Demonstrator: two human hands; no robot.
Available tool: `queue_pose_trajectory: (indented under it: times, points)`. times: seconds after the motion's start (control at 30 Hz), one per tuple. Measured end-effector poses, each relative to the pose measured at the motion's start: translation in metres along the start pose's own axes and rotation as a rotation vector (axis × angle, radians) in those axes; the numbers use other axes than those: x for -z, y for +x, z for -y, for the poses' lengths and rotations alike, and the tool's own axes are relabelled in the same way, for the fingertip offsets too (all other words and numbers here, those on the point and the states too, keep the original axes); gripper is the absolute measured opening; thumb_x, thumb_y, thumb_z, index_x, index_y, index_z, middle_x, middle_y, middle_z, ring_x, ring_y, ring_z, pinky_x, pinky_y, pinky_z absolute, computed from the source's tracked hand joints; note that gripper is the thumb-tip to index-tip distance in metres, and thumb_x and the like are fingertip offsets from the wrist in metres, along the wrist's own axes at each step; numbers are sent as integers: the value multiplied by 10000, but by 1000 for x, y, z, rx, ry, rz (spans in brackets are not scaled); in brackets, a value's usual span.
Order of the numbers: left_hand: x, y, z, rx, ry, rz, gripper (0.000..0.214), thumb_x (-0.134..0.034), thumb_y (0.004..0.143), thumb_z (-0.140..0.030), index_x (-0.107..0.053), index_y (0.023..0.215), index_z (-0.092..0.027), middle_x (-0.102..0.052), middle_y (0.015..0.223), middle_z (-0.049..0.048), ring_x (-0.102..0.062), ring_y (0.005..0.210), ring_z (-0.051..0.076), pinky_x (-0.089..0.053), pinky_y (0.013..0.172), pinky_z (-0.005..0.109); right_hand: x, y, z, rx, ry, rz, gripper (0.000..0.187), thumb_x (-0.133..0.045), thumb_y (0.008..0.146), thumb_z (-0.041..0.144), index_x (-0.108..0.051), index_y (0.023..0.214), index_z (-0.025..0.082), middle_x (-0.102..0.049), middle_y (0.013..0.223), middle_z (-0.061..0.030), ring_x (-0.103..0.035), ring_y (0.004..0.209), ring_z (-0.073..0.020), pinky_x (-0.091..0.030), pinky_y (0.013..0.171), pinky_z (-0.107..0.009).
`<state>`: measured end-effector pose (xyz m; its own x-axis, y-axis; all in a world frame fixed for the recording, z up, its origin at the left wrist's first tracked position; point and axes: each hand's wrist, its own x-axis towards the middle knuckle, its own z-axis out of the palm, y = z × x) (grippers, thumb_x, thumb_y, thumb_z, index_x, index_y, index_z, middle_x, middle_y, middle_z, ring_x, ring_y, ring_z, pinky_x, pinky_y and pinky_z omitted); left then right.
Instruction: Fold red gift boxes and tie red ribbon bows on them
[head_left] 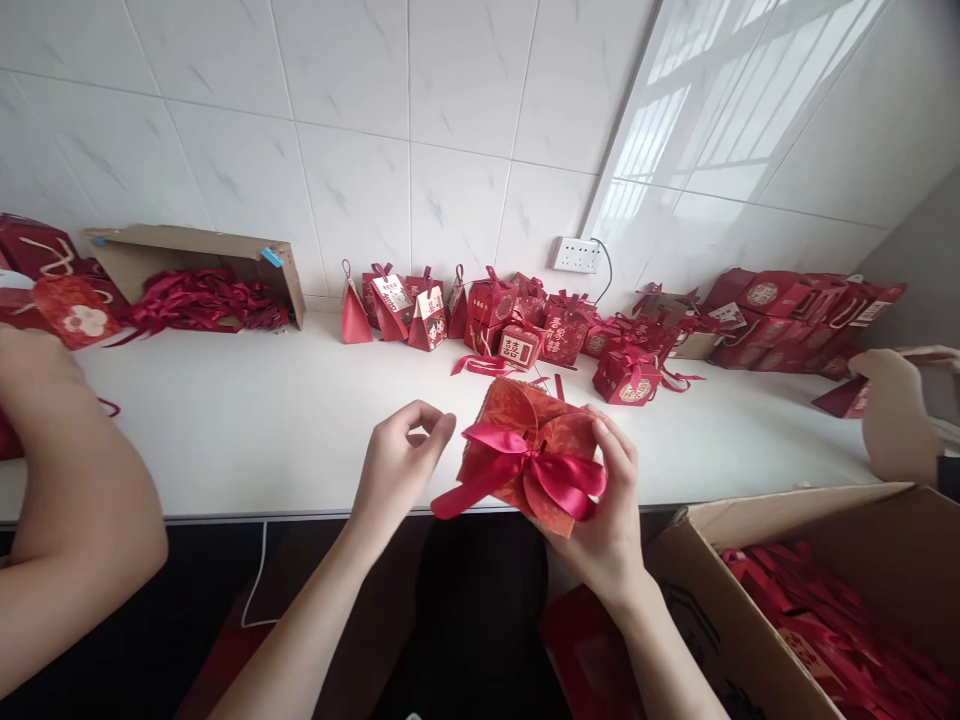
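Note:
A red-orange patterned gift box with a deep pink satin ribbon bow across its top is raised in front of me over the table's front edge. My right hand grips the box from its right side, fingers over the upper corner and palm below. To the left of the box is my left hand, its fingers curled with thumb and forefinger tips together and nothing seen between them. The left hand is apart from the box and the loose ribbon tail.
Several red gift boxes line the white table along the tiled wall. A cardboard box of red ribbons stands back left; another cardboard box with red ribbons is at lower right. Other people's arms reach in at both sides.

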<state>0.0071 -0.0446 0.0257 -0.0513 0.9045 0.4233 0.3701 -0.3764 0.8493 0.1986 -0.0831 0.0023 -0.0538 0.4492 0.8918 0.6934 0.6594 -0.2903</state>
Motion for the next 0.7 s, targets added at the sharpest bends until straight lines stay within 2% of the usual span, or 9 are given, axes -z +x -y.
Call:
queue_pose_trajectory:
  times: [0.07, 0.13, 0.23, 0.33, 0.4, 0.47, 0.53, 0.6, 0.7]
  points:
    - [-8, 10, 18, 89, 104, 99, 244, -518, 807, -340, -534, 631, -173, -528, 541, -41, -458, 419, 81, -359, 406, 195, 6, -3, -4, -49, -14, -35, 854, -736, 682, 219, -251, 1381, 308, -373, 1319, -121, -389, 1263, -305, -361, 1009, -559]
    - [-24, 14, 33, 75, 224, 192, 227, -491, 818, -341, -556, 679, -174, -595, 631, -13, -543, 516, 116, -440, 506, 233, 13, -7, -9, -197, 24, -106, 841, -763, 652, 254, -299, 1351, 316, -396, 1309, -102, -415, 1243, -305, -365, 1009, -548]
    - [-56, 10, 47, -148, 328, 356, 214, -458, 843, -324, -596, 880, -164, -654, 891, 56, -623, 847, 190, -502, 749, 322, 26, -13, -16, -589, 335, -183, 707, -704, 706, 400, -361, 1310, 270, -491, 1264, -108, -502, 1170, -288, -421, 971, -516]
    - [-87, 2, 56, -429, 388, 567, 395, -500, 832, -375, -526, 1173, -176, -529, 1279, 104, -431, 1248, 252, -402, 995, 411, 42, -16, -22, -925, 785, -99, 552, -432, 825, 599, -479, 1216, 213, -590, 1172, -122, -577, 1083, -278, -494, 884, -502]
    - [-102, -3, 62, -535, 458, 709, 568, -572, 782, -391, -440, 1294, -185, -411, 1406, 108, -299, 1341, 274, -301, 1079, 453, 55, -17, -23, -1058, 974, -7, 612, -268, 847, 658, -541, 1153, 203, -623, 1138, -120, -597, 1054, -274, -512, 845, -513]
    - [-110, -5, 70, -593, 563, 790, 662, -607, 743, -283, -375, 1355, -182, -346, 1450, 108, -258, 1361, 280, -234, 1110, 473, 67, -20, -23, -1116, 1054, 56, 651, -212, 851, 672, -563, 1135, 203, -639, 1116, -115, -599, 1055, -266, -498, 859, -528]
    - [-113, -7, 77, -637, 674, 807, 683, -507, 735, -75, -333, 1385, -191, -304, 1473, 82, -248, 1368, 248, -221, 1119, 460, 78, -26, -21, -1125, 1037, 65, 664, -202, 851, 676, -561, 1141, 199, -647, 1091, -118, -593, 1065, -263, -476, 887, -537]
    - [-113, -7, 81, -685, 759, 786, 784, -352, 681, 86, -303, 1404, -213, -270, 1487, 44, -223, 1377, 205, -228, 1119, 433, 89, -37, -18, -1100, 886, 19, 651, -221, 850, 673, -543, 1159, 199, -640, 1077, -124, -589, 1062, -277, -482, 877, -544]
    - [-111, -6, 83, -742, 829, 760, 861, -250, 626, 150, -310, 1405, -214, -271, 1484, 30, -214, 1378, 191, -247, 1112, 423, 108, -61, -8, -922, 282, -179, 521, -517, 800, 568, -463, 1220, 265, -583, 1124, -96, -556, 1079, -290, -481, 875, -548]
